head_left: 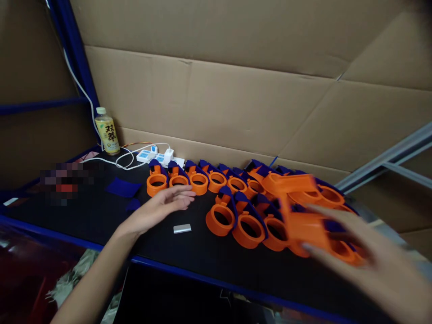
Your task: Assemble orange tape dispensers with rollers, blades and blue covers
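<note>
My left hand (161, 208) hovers over the black table (101, 216) with its fingers stretched out and apart, holding nothing. It is just in front of the left end of a row of orange and blue ring parts (199, 180) and close to a small grey metal piece (182, 228). My right hand (367, 261) is smeared by motion at the lower right. It is closed around an orange plastic part (300, 225), lifted over a second row of ring parts (249, 227).
A yellow drink bottle (107, 130) stands at the back left beside a white power strip (158, 157) and white cables. Dark blue felt pieces (123, 187) lie on the table's left. Cardboard walls (236, 90) close the back. A blue edge (175, 267) runs along the table front.
</note>
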Tool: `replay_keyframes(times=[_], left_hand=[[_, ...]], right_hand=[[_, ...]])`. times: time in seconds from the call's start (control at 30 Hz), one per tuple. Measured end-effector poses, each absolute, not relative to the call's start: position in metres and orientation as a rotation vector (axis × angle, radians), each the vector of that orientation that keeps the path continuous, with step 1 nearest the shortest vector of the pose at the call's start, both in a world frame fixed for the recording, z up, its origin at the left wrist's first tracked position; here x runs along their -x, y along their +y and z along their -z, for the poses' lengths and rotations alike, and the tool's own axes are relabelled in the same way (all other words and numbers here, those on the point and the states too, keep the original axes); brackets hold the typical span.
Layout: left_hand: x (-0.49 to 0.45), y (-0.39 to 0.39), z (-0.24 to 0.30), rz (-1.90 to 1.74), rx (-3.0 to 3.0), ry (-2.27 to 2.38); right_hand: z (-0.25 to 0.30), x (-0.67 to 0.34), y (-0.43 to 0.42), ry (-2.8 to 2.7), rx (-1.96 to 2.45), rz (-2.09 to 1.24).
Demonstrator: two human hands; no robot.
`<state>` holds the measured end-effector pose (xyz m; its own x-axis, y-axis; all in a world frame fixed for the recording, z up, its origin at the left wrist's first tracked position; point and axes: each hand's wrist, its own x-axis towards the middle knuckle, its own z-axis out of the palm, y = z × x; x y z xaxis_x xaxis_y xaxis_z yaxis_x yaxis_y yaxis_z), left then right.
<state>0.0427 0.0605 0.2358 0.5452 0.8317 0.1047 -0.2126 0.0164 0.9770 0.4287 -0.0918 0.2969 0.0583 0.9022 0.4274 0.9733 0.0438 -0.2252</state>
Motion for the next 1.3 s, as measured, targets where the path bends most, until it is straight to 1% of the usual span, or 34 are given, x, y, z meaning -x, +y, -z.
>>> replay_keyframes(times=[0.13, 0.2, 0.3, 0.37, 0.43, 0.53, 0.63, 0.73, 0.87, 0.97, 1.2, 1.3], left_hand=[[-0.059, 0.049, -0.235, -0.904, -1.218, 0.522], [-0.061, 0.051, -0.238, -1.036, -1.097, 0.500], [-0.045, 0.061, -0.246, -1.312, -0.955, 0.575], [-0.026, 0.070, -0.252, -1.437, -0.915, 0.650], [-0.006, 0.077, -0.256, -1.521, -0.899, 0.715], [0.015, 0.085, -0.257, -1.509, -0.910, 0.790], [0.020, 0.089, -0.253, -1.439, -0.911, 0.797], [0.015, 0.090, -0.245, -1.325, -0.970, 0.747], [-0.002, 0.086, -0.238, -1.049, -1.118, 0.716], [-0.019, 0.079, -0.235, -0.935, -1.169, 0.674], [-0.034, 0.068, -0.239, -0.864, -1.227, 0.637], [-0.032, 0.069, -0.239, -0.875, -1.213, 0.651]], right_hand=[[-0.285, -0.302, -0.055, -2.166, 1.467, -0.271], [-0.278, -0.258, -0.039, -2.194, 1.298, -0.476], [-0.261, -0.229, -0.015, -2.110, 1.085, -0.684], [-0.245, -0.227, -0.003, -2.116, 1.098, -0.683], [-0.226, -0.231, 0.005, -2.257, 1.204, -0.564], [-0.201, -0.236, 0.007, -2.493, 1.309, -0.343], [-0.194, -0.241, 0.007, -2.574, 1.297, -0.241], [-0.213, -0.246, 0.013, -2.439, 1.291, -0.229], [-0.262, -0.252, 0.031, -2.101, 1.241, -0.257], [-0.286, -0.249, 0.044, -2.118, 1.152, -0.327], [-0.279, -0.241, 0.061, -2.119, 1.188, -0.389], [-0.288, -0.245, 0.058, -2.103, 1.192, -0.399]])
